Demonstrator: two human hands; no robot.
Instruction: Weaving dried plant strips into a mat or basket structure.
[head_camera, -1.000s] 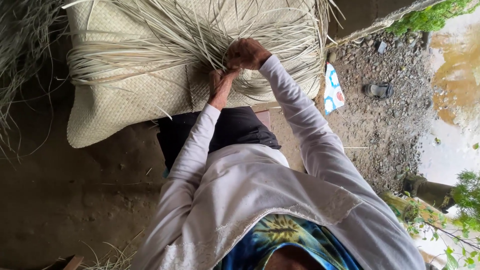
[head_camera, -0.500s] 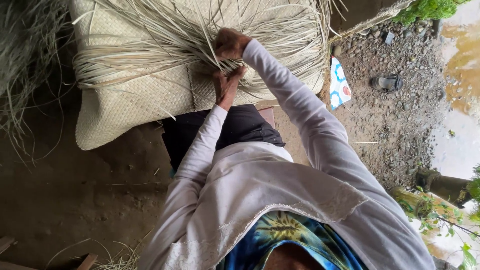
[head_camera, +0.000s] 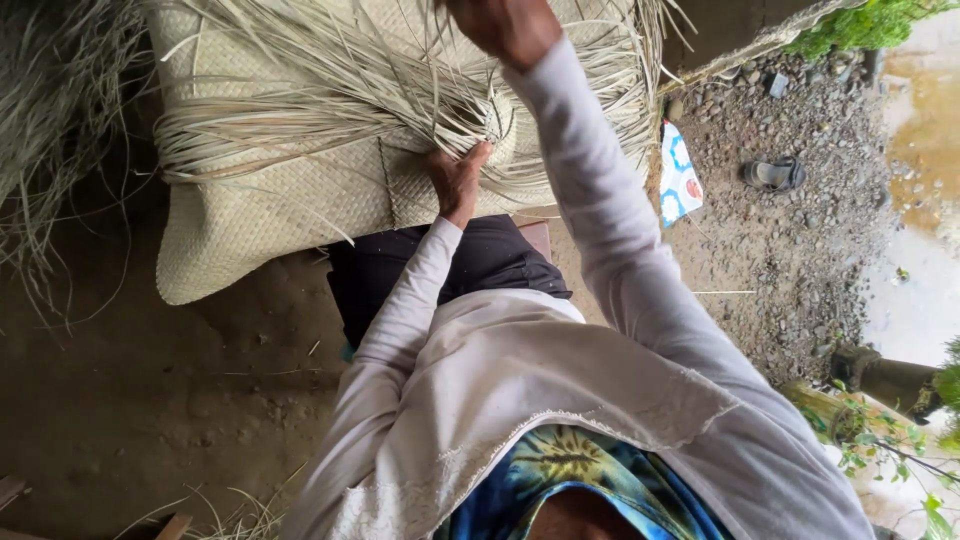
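While pressed flat, the left hand (head_camera: 458, 180) is laid open-fingered on a pale woven straw mat (head_camera: 280, 210) | right hand (head_camera: 505, 25) is raised among loose dry straw strips (head_camera: 350, 90), fingertips cropped, grip cannot be told.

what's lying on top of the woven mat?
Loose pale strips fan across the woven mat. The left hand presses on the weave's edge; the right hand lifts strips above it. The strips hide the mat surface beneath them.
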